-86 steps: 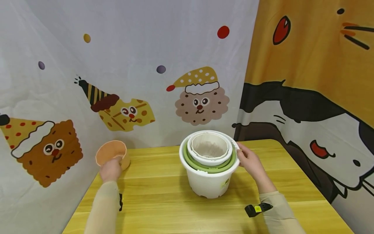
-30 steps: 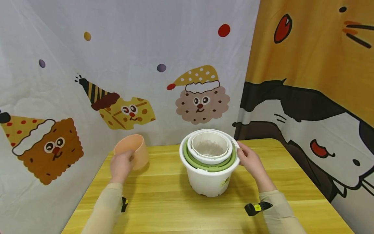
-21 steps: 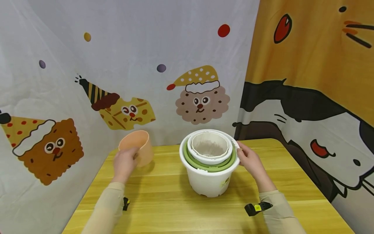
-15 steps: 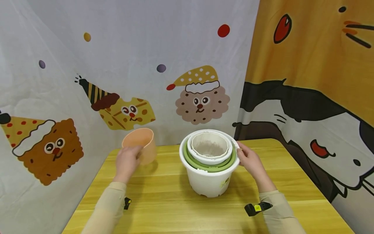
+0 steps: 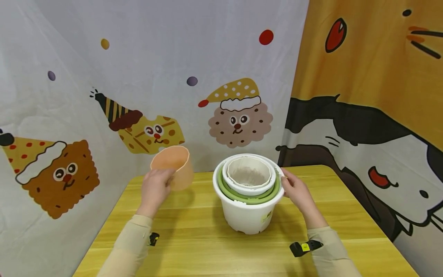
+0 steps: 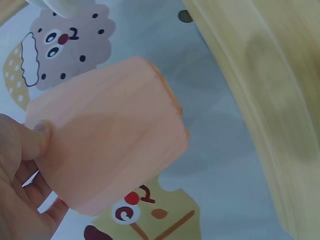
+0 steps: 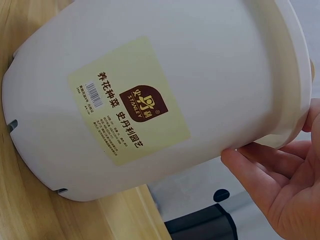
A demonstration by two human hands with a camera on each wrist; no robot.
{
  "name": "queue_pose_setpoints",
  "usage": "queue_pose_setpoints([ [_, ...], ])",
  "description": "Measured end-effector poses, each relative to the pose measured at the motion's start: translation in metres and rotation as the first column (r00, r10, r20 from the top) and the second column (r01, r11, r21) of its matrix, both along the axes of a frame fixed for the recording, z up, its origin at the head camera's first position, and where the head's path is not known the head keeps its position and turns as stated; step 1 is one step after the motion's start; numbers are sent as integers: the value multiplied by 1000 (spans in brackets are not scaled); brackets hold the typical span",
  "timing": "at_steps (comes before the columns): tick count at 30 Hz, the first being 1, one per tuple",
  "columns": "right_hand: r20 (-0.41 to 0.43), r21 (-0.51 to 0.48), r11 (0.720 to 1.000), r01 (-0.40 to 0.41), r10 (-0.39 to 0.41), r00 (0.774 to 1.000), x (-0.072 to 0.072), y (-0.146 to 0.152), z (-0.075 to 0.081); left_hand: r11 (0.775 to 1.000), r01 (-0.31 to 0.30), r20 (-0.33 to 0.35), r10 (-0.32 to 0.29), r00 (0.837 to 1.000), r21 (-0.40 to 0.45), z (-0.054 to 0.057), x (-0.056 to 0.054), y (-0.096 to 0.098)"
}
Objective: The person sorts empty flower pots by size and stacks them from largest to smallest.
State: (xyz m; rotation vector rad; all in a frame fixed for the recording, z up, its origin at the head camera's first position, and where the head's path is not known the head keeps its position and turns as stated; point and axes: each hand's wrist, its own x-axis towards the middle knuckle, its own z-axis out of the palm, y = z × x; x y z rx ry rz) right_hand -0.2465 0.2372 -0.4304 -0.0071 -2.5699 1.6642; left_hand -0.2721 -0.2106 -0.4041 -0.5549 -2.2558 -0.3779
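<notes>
My left hand (image 5: pixel 155 191) pinches the rim of a peach-orange flowerpot (image 5: pixel 184 176), held tilted in the air over the table's back left part. In the left wrist view the thumb presses on the outer wall of the orange flowerpot (image 6: pixel 112 135), with the fingers on the inner side. A large white flowerpot (image 5: pixel 243 217) stands upright on the table, with a green pot (image 5: pixel 256 201) and smaller white pots (image 5: pixel 248 173) nested inside. Its rim is held at the right by my right hand (image 5: pixel 298 194). The right wrist view shows a label (image 7: pixel 127 102) on the white wall.
The wood-grain table (image 5: pixel 197 250) ends against a white cartoon-print curtain (image 5: pixel 149 73) at the back and left. An orange cartoon curtain (image 5: pixel 363 73) hangs at the right. Black straps with small devices (image 5: pixel 305 247) sit at both wrists.
The left hand has lifted the orange flowerpot and carried it right, towards the white flowerpot. My right hand stays on the white rim, and the nested pots have not moved.
</notes>
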Motion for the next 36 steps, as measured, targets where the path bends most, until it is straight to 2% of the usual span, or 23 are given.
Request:
queue_pose_setpoints([
  [6,-11,-1,1000,0,0,1000,0,1,-1,1000,28,-55,-29,998,-7,8,1,6],
  [17,-24,2,1000,-1,1,1000,-1,2,-3,995,104,-120,-103,987,6,31,6,23],
  [24,-31,-1,1000,0,0,1000,-1,2,-3,989,148,-161,-143,977,17,43,8,32],
  [33,-27,-7,1000,-4,4,1000,-1,2,-3,975,219,-232,-206,951,32,54,8,42],
  [36,-21,-13,1000,0,0,1000,-1,2,-3,973,227,-238,-214,947,30,57,9,45],
])
